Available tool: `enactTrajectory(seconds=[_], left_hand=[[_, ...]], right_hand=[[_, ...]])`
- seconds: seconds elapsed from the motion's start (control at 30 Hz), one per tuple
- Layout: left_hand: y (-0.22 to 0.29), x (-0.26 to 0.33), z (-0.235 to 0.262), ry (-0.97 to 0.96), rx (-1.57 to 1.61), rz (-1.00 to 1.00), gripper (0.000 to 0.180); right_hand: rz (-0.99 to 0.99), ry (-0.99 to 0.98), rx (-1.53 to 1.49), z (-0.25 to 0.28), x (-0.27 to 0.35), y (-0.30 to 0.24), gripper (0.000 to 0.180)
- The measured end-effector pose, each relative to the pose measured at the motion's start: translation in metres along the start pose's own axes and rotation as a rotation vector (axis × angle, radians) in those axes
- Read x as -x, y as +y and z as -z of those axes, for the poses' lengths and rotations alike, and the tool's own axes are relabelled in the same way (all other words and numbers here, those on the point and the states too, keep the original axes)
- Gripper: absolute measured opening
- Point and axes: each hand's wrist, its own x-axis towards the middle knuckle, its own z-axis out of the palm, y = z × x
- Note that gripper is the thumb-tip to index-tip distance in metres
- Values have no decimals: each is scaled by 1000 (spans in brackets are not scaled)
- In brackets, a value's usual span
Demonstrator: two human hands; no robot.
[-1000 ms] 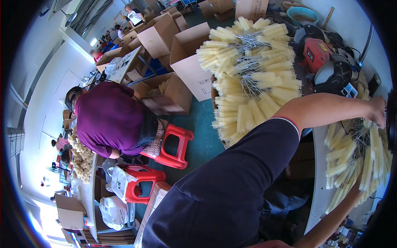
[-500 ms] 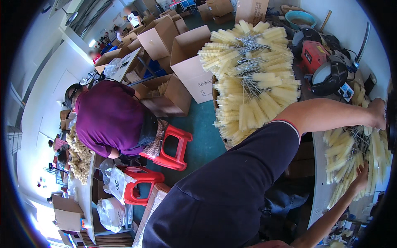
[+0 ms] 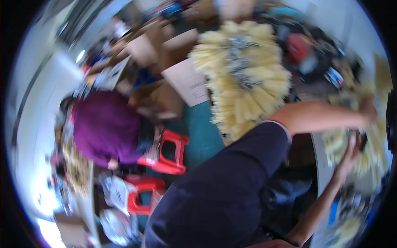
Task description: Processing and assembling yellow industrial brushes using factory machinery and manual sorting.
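Observation:
On the work table at the right lies a spread of cream-bristled wire brushes (image 3: pixel 363 163). Over its upper part is my left hand (image 3: pixel 368 110), at the end of a bent arm in a dark sleeve. Its fingers are smeared, and any hold is unclear. My right hand (image 3: pixel 350 152) is just below it, against the brushes, beside a small dark patch where wire stems lay. Motion blur hides whether its fingers close on a stem. A large heap of the same brushes (image 3: pixel 248 78), bristles outward and metal wires toward the middle, stands beyond my left arm.
A red machine (image 3: pixel 300 47) and a blue basin (image 3: pixel 285 13) stand past the heap. Open cardboard boxes (image 3: pixel 184 80) and red stools (image 3: pixel 175 153) are at the left. A person in a purple shirt (image 3: pixel 105 128) sits bent at another table.
The view has shifted and blurred. My right hand has moved up along the brushes, closer to my left hand. My left hand stays over the upper part of the spread.

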Motion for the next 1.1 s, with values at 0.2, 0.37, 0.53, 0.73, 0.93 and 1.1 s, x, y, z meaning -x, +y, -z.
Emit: enactTrajectory(seconds=[0.2,0.37,0.53,0.73,0.93,1.1], left_hand=[[-23,36,2,-58,113,-225,39],[-28,44,3,-164,211,-140,36],[-17,71,-3,-57,144,-145,35],[0,96,5,-215,341,96,42],[22,119,24,-329,426,184,46],[11,119,13,-330,380,134,52]], right_hand=[[92,-14,-139,10,7,1,63],[51,239,-90,14,15,4,67],[45,346,-90,24,18,-7,78],[-111,356,15,48,23,-18,85],[-16,448,141,60,32,-13,72],[-212,505,212,68,35,-9,66]])
